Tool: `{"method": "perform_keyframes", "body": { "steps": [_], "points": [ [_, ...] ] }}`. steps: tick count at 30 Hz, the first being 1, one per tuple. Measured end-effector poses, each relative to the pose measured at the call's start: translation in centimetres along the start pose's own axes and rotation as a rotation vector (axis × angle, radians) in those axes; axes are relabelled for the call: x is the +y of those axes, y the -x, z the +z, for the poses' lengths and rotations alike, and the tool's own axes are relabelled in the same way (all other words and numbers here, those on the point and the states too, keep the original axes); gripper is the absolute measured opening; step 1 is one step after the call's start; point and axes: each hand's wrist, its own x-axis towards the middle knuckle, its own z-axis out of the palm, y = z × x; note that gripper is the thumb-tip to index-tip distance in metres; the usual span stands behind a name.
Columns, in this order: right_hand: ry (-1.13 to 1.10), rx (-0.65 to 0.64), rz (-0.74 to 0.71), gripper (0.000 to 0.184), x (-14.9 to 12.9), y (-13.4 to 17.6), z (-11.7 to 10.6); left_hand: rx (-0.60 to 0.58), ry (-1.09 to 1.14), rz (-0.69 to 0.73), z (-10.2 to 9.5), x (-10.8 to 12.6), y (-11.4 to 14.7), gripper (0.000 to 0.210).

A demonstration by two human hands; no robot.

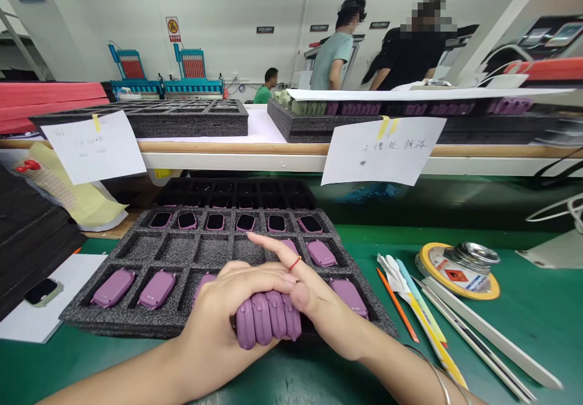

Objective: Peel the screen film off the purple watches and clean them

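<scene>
Hands [214, 302] [321, 296] around purple cases [268, 320], right forefinger [276, 248] straight

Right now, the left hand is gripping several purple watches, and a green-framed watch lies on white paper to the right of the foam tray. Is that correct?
Not quite: the side is wrong. The head view shows the left hand gripping several purple watches, and the green-framed watch lying on white paper to the left of the foam tray.
</scene>
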Motion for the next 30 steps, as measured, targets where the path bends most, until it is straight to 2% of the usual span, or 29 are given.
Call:
{"method": "perform_keyframes", "body": {
  "steps": [3,5,7,9,12,14,16,17,19,21,22,30],
  "points": [
    [-0.004,-0.040,-0.009,0.097,0.0,0.0,0.2,-0.010,-0.023,0.057,0.2,-0.4,0.0,0.026],
    [0.028,-0.022,-0.001,0.108,-0.1,0.0,0.4,-0.030,-0.002,0.074,0.4,-0.7,0.2,0.027],
    [0.110,0.054,0.018,0.114,-0.1,0.1,0.5,-0.052,-0.007,0.068,0.5,-0.8,0.4,0.032],
    [0.193,0.162,0.009,0.111,-0.2,0.2,0.7,-0.054,-0.050,0.036,0.6,-1.0,0.6,0.051],
    [0.238,0.255,-0.070,0.107,0.0,0.3,1.1,-0.068,-0.032,-0.102,0.5,-1.0,0.9,0.093],
    [0.239,0.275,-0.142,0.108,0.2,0.4,1.3,-0.100,0.128,-0.272,0.3,-0.9,0.8,0.118],
    [0.258,0.273,-0.222,0.106,0.4,0.4,1.4,-0.111,0.375,-0.441,0.1,-0.7,0.4,0.127],
    [0.283,0.266,-0.258,0.103,0.5,0.4,1.4,-0.115,0.488,-0.495,0.0,-0.6,0.2,0.120],
    [0.344,0.246,-0.317,0.094,0.6,0.5,1.4,-0.138,0.625,-0.530,-0.2,-0.5,-0.3,0.090],
    [0.403,0.233,-0.357,0.090,0.7,0.5,1.3,-0.175,0.637,-0.523,-0.3,-0.5,-0.7,0.061],
    [0.421,0.232,-0.374,0.091,0.8,0.5,1.2,-0.178,0.620,-0.524,-0.3,-0.5,-0.8,0.054],
    [0.453,0.228,-0.379,0.093,1.0,0.5,1.2,-0.146,0.596,-0.600,-0.2,-0.6,-0.6,0.063]
  ]
}}
